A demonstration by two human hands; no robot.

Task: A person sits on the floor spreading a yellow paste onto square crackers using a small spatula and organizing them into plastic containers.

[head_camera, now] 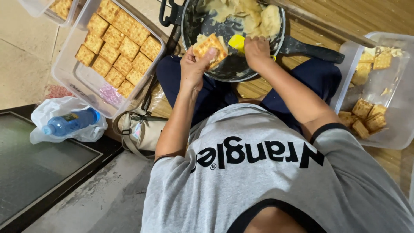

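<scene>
Cracker [210, 48] over pan [224, 71], tubs [69, 82] flanking

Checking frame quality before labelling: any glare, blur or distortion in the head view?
Head view: sharp overall, even indoor light; soft glare on the dark round pan's rim; wide-angle bending toward the edges; left hand holding a square cracker is crisp, right hand on the yellow spatula slightly soft.

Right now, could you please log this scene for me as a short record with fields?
Left hand: holds a square cracker over the pan
Right hand: grips a yellow spatula
Pan: dark, on the lap, pale filling inside
Left tub: clear, crackers in rows
Right tub: clear, loose crackers
Blue bottle: lying on a white bag
</scene>
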